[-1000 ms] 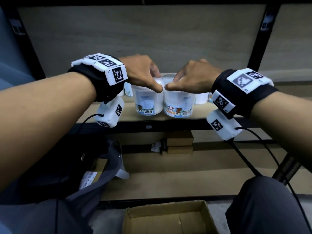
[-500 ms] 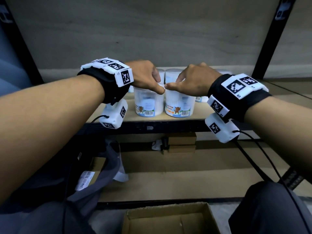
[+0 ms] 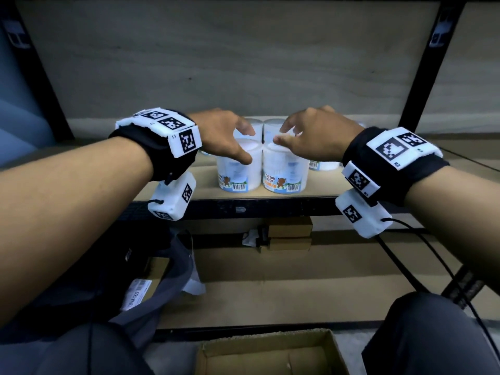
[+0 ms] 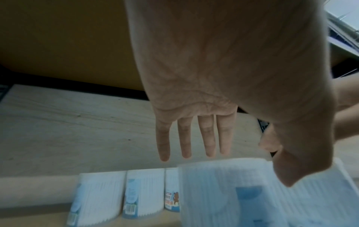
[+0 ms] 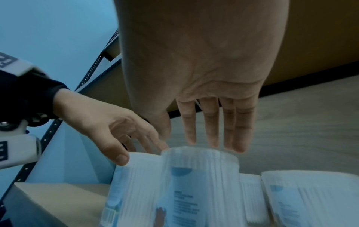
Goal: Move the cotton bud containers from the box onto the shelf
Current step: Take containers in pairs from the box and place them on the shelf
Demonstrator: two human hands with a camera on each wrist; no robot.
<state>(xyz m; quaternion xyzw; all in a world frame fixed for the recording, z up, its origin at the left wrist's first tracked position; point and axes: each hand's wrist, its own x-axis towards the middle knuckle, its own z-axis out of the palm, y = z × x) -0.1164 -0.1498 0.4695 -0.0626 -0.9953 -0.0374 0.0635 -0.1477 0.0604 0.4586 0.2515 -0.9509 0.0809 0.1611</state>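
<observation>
Two clear cotton bud containers stand side by side at the front of the wooden shelf [image 3: 322, 185]: the left container [image 3: 238, 171] and the right container [image 3: 285, 173], both with bear labels. My left hand [image 3: 238, 142] hovers over the left one with fingers spread and straight, its thumb at the lid's rim. My right hand [image 3: 295, 136] is spread just above the right one. The wrist views show straight fingers [image 4: 207, 138] [image 5: 210, 122] over the tubs [image 4: 223, 192] [image 5: 200, 176]. More containers [image 3: 323, 165] stand behind and beside. The cardboard box [image 3: 270, 353] lies below.
Black shelf uprights [image 3: 422, 63] frame the bay, with a wooden back panel behind. The lower shelf holds small brown boxes [image 3: 289, 234]. A grey bag with a label [image 3: 140, 290] lies at the lower left. A black cable [image 3: 433, 255] runs from my right wrist.
Both hands pinched the tops of the two front containers before. They have now let go, and their fingers have straightened and spread above the lids. The containers stay on the shelf.
</observation>
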